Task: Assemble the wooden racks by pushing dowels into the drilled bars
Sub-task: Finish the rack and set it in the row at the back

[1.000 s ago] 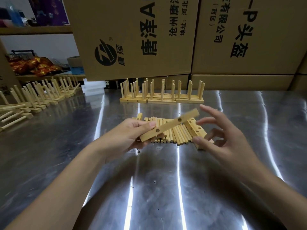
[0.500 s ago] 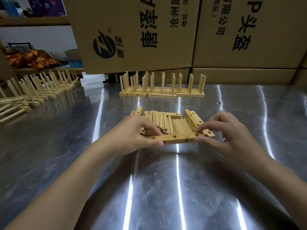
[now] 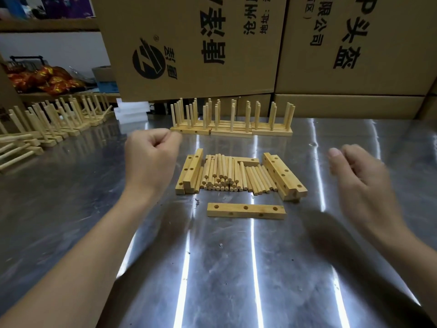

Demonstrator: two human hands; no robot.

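On the shiny steel bench (image 3: 236, 280), just in front of the parts heap, a pale wooden bar drilled with three holes along its top face (image 3: 246, 211) lies flat and crosswise, and neither hand touches it. Behind it sits a loose pile of short round wooden dowels (image 3: 224, 174), flanked by a stack of spare drilled bars on the left (image 3: 189, 172) and another on the right (image 3: 285, 177). Finished racks with upright pegs (image 3: 231, 125) stand at the far edge.

The left hand (image 3: 151, 159) hovers above the bench beside the left stack, its fingers curled into a fist with nothing visible in it. The right hand (image 3: 359, 178), blurred, hangs well to the right, fingers loosely bent and apparently empty.

The step in hand looks like filling this bar. It would go best if one hand pinned the bar down, since the polished bench probably lets it slide. The other hand should take a single dowel, hold it square over a hole and press straight down until it seats. A tilted dowel is likely to jam or stand crooked.
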